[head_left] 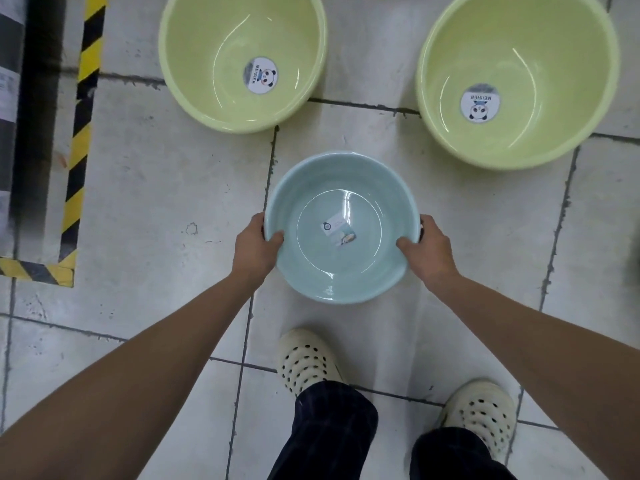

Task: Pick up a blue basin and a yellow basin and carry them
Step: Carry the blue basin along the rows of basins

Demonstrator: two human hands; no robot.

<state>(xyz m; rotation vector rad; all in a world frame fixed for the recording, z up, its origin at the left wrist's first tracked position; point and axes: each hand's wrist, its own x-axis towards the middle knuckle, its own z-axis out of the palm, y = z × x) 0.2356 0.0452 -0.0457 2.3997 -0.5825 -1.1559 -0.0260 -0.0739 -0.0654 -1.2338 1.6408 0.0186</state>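
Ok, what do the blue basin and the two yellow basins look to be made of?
Blue basin: likely moulded plastic, glossy; sharp white light streaks on its smooth inner wall, thin rolled rim. Left yellow basin and right yellow basin: seemingly the same glossy plastic; curved highlights run round their walls. Enamelled metal cannot be ruled out from looks alone.

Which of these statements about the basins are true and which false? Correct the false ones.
The left hand and right hand both grip the rim of the blue basin. True.
Three yellow basins are in view. False: two, the left yellow basin and the right yellow basin.
The blue basin sits inside a yellow one. False: it is apart from both.
A panda sticker lies inside the left yellow basin. True.
Striped tape lies to the person's right. False: the striped tape is on the left.
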